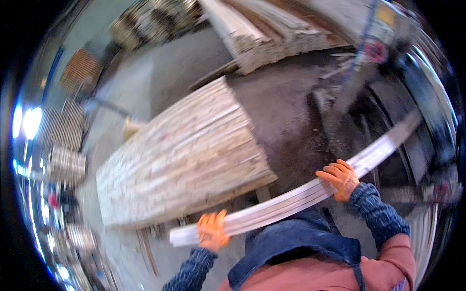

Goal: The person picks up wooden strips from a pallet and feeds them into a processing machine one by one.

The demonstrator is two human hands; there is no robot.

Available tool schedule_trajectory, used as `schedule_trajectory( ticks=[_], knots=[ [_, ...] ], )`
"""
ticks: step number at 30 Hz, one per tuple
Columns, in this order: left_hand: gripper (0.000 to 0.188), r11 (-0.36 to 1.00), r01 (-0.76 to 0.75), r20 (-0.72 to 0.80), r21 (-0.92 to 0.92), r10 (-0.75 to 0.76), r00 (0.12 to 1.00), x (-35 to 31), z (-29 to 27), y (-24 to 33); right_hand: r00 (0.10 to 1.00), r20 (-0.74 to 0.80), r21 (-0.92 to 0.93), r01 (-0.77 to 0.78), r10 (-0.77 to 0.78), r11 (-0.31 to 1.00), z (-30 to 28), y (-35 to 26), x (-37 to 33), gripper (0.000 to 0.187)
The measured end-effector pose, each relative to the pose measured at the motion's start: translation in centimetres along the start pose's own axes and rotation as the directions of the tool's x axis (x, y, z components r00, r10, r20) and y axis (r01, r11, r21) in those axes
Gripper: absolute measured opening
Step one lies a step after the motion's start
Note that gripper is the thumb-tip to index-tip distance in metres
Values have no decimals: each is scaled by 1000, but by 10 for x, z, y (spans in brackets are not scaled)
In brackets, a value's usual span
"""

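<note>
Across the front of my body lies a long, pale wooden board [276, 206] with grooves along its length; the fisheye picture bends it into a curve. My left hand [213, 230], in an orange glove, is closed around it near its left end. Farther right, my right hand [342, 179], also gloved in orange, grips the same board. The board's right end reaches over the dark machine [403, 140]. Beyond the board, on my left, stands a wide stack of similar planks [179, 157], apart from both hands.
Another pile of long boards [286, 41] lies at the far side. A machine part with a red round piece [374, 50] stands at the far right. Several wood stacks [68, 162] line the left, and bundles [153, 22] sit at the back. Grey floor [160, 63] shows between them.
</note>
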State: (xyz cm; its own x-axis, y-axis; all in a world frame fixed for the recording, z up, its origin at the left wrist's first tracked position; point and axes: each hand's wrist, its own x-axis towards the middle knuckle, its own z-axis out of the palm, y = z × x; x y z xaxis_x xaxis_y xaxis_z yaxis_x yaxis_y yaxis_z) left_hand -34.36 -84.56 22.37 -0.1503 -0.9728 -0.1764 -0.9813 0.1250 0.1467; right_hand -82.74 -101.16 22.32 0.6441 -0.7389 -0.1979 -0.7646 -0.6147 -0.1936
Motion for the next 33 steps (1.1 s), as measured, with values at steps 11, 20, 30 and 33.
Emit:
schedule_trajectory(
  ticks=[11,20,30,33],
  knots=[
    [91,981,-67,-75,-183,54,996,-4,12,2,969,72,348,198,-237,916,-21,-39,45,85],
    [89,769,-355,-73,-532,376,924,75,1,38,914,395,674,-224,-88,704,-10,-68,148,49],
    [57,-574,325,578,-751,-334,744,15,294,-183,800,590,644,-546,105,536,236,-30,279,57],
    [59,-58,597,493,-800,-630,600,-23,405,-243,777,576,605,-614,253,508,311,-20,325,60]
  ],
)
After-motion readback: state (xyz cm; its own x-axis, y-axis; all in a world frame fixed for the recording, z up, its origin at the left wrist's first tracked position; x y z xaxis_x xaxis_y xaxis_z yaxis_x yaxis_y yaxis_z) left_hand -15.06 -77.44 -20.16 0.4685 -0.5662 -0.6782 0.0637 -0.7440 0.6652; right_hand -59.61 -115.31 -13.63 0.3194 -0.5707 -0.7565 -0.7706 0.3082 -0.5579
